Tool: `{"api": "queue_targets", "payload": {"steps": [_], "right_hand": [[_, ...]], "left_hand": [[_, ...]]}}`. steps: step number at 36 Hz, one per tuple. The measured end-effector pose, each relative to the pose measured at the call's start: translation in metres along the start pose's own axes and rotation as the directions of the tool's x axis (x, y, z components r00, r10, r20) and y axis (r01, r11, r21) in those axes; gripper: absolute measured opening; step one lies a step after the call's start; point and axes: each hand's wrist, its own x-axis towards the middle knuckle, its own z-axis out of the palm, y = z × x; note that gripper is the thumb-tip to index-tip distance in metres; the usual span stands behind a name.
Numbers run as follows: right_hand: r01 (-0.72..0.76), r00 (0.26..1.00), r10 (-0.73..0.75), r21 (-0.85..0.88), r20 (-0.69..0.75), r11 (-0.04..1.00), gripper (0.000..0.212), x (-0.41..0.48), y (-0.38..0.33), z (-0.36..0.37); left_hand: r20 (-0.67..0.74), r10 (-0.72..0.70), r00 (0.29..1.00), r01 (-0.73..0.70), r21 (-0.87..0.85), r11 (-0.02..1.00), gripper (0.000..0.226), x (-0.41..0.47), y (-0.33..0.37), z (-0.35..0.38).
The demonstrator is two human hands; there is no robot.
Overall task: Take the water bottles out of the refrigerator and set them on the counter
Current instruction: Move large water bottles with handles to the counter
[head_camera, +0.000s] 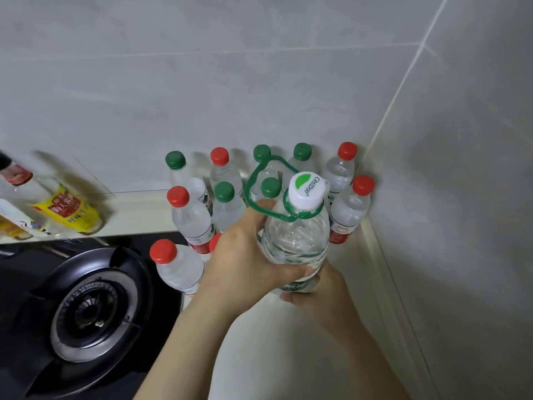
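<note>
view: head (the only one)
big bottle point(297, 241): clear, white cap point(305, 189), green carry loop point(253, 180) at the neck; upright in both hands, in front of the cluster; base hidden, so can't tell if it touches the counter point(288, 342)
left hand point(245, 255): curled round the bottle's left side, fingertips up by the loop
right hand point(326, 295): cupped low on the body, fingers wrapped under and round it
small bottles point(190, 220): red and green caps, standing packed in the wall corner, already on the counter
stove point(89, 310): black burner just left of the cluster; the nearest red-cap bottles stand at its edge
oil bottle point(69, 212): yellow label, far left (not ours)
step: setting down the big bottle, I'd judge
how: lower it straight onto the bare counter in front, base flat, clear of the stove edge; free the lower hand first
risk: nudging the front row (tight spacing, could topple)
</note>
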Motion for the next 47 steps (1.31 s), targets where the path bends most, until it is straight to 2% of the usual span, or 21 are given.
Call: {"api": "queue_targets", "payload": {"steps": [10,17,26,42,47], "right_hand": [[-0.018,1.000,0.018,-0.015,0.005,1.000,0.065,0.012,0.014,0.009],[-0.002,1.000,0.002,-0.015,0.001,1.000,0.072,0.014,0.016,0.010],[0.002,1.000,-0.002,-0.011,0.005,1.000,0.066,0.015,0.013,0.008],[-0.016,1.000,0.015,0.051,0.015,0.999,0.079,0.006,0.013,0.006],[-0.009,1.000,0.008,0.020,0.006,1.000,0.071,0.002,0.007,-0.003]], "left_hand": [[0.049,-0.008,0.999,0.004,0.065,0.998,0.078,0.010,-0.004,0.003],[0.076,-0.048,0.996,0.045,0.042,0.998,0.067,0.012,-0.006,0.006],[0.061,-0.052,0.997,0.051,0.021,0.998,0.076,0.015,-0.009,0.009],[0.048,-0.057,0.997,0.056,0.032,0.998,0.081,0.010,-0.007,0.011],[0.037,-0.076,0.996,0.074,0.051,0.996,0.080,0.007,-0.001,0.011]]}}
